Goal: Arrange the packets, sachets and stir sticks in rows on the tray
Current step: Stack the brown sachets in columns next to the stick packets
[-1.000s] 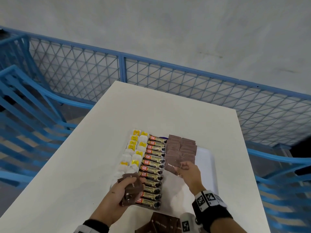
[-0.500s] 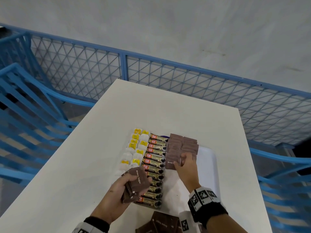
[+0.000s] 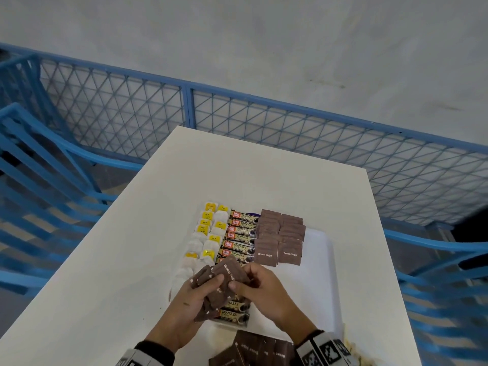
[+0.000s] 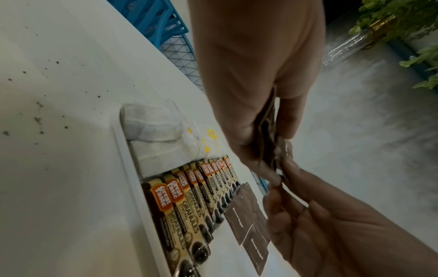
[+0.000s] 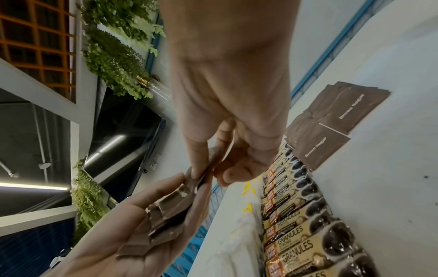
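Observation:
A white tray (image 3: 320, 262) on the white table carries rows: white tea bags with yellow tags (image 3: 207, 233) at the left, coffee granule sticks (image 3: 241, 233) in the middle, brown sugar sachets (image 3: 280, 237) at the right. My left hand (image 3: 200, 294) holds a fanned stack of brown sugar sachets (image 3: 221, 283) above the tray's near part. My right hand (image 3: 245, 282) pinches the top sachet of that stack between thumb and forefinger. The left wrist view shows the stack (image 4: 267, 142) in the fingers; the right wrist view shows the pinch (image 5: 201, 176) and the laid sachets (image 5: 331, 121).
More loose brown sugar sachets (image 3: 253, 350) lie on the table at the near edge. A blue mesh fence (image 3: 264, 122) runs behind the table (image 3: 158, 233), with blue chairs (image 3: 39, 180) at both sides. The tray's right part is bare white.
My right hand has drawn back from the brown sugar rows, where a sachet now lies, to the stack in my left hand. The left hand has hardly moved.

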### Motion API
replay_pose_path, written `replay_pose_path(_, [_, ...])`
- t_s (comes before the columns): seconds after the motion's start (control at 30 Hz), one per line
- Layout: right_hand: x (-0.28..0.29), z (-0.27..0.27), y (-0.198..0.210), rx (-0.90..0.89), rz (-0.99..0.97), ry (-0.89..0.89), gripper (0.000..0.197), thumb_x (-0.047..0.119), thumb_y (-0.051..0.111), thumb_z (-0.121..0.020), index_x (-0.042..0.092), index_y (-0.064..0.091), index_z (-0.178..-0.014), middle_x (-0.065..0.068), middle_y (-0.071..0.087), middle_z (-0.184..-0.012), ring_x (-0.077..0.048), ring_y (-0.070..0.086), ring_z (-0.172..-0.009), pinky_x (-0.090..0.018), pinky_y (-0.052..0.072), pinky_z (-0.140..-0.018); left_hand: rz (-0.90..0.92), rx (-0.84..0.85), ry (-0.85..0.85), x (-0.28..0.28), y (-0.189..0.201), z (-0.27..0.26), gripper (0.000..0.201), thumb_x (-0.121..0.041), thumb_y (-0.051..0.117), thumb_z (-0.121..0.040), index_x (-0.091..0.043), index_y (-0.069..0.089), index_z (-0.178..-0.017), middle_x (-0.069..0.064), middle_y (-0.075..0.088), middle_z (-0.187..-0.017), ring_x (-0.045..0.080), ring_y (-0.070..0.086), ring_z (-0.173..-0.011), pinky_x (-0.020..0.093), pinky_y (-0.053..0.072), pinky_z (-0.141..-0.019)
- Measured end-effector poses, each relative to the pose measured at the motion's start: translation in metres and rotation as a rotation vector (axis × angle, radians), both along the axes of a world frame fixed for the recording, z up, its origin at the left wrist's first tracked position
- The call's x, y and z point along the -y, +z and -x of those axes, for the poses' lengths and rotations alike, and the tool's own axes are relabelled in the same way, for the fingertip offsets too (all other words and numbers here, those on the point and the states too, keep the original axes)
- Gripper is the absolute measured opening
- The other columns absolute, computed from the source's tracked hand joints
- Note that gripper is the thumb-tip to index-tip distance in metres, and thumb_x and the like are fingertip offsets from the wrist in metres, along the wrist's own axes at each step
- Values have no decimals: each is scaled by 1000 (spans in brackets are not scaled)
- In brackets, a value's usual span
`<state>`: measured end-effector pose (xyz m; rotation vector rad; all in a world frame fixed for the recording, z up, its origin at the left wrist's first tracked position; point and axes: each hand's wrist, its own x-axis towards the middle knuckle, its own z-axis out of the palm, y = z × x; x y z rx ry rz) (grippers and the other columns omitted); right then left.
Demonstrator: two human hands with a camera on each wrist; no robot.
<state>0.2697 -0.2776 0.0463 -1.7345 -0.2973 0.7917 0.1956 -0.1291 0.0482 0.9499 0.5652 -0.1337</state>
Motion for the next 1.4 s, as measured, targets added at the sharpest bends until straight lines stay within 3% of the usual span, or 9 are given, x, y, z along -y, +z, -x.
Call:
replay_pose_path(0.07, [2, -1, -1, -48, -22, -58, 18, 12, 66, -85, 2, 57, -97, -2, 62, -81, -7, 60, -66, -22, 51, -61, 34, -20, 15, 0, 0, 0, 22, -6, 53, -88, -5, 66, -105, 24, 70, -97, 34, 65, -85, 34, 46, -67])
replay_pose_path(0.23, [17, -10, 0, -219, -254, -273, 12, -3, 58, -86, 0, 57, -98, -9, 69, -90, -17, 67, -79, -27, 54, -66, 13, -16, 15, -2, -3, 2, 20, 4, 49, -90, -1, 62, -104, 8, 61, -63, 10, 52, -45, 17, 31, -33])
replay_pose_path(0.4, [49, -32, -20, -179, -303, -503, 22, -4, 54, -88, 3, 66, -105, -13, 70, -103, -21, 65, -86, -22, 56, -71, 8, 7, 30, -2, -8, 2, 26, -1, 59, -85, -2, 63, -111, 9, 70, -73, 13, 68, -62, 21, 51, -51])
replay_pose_path(0.5, [68, -45, -34, -121, -194, -601, 24, -6, 51, -89, 9, 68, -95, -2, 74, -88, -16, 67, -78, -19, 56, -68, 21, 7, 28, 0, -5, 0, 41, -12, 72, -77, 7, 59, -110, 6, 57, -54, 10, 51, -39, 19, 41, -44])
replay_pose_path(0.63, [85, -65, -54, -23, 112, -721, 7, 0, 64, -83, 4, 63, -89, -7, 66, -74, -20, 59, -68, -23, 46, -59, 40, -15, 28, 0, -5, -1, 25, -3, 55, -88, -4, 61, -112, 6, 70, -68, 9, 64, -54, 17, 46, -44])
replay_pose_path(0.73, [86, -75, -66, 8, 243, -694, 11, 6, 70, -80, 5, 62, -86, -6, 63, -73, -19, 55, -68, -25, 44, -62, 70, -58, 62, -3, -13, -3, 34, -6, 57, -87, -8, 60, -121, 12, 71, -95, 18, 67, -76, 21, 49, -47])
replay_pose_path(1.0, [71, -82, -71, 168, 433, -692, 28, 12, 73, -77, 8, 49, -92, -2, 54, -70, -16, 54, -67, -19, 34, -55, 56, -28, 31, -1, -5, -2, 24, -4, 54, -87, -9, 64, -108, 11, 73, -84, 18, 70, -67, 21, 38, -47])
replay_pose_path(1.17, [66, -78, -66, 338, 555, -664, 53, 16, 76, -74, 4, 44, -114, -11, 46, -104, -30, 49, -98, -29, 36, -77, 31, -28, 46, 1, 0, -2, 27, -7, 61, -82, -7, 67, -108, 13, 73, -91, 21, 70, -74, 29, 42, -63])
replay_pose_path(1.4, [23, -40, -15, 402, 268, -366, 13, 28, 59, -89, 15, 58, -87, 6, 52, -74, -4, 48, -66, -6, 38, -61, 37, -16, 25, 5, 6, -1, 17, -4, 57, -85, -2, 64, -101, 12, 74, -90, 21, 73, -81, 29, 35, -68])
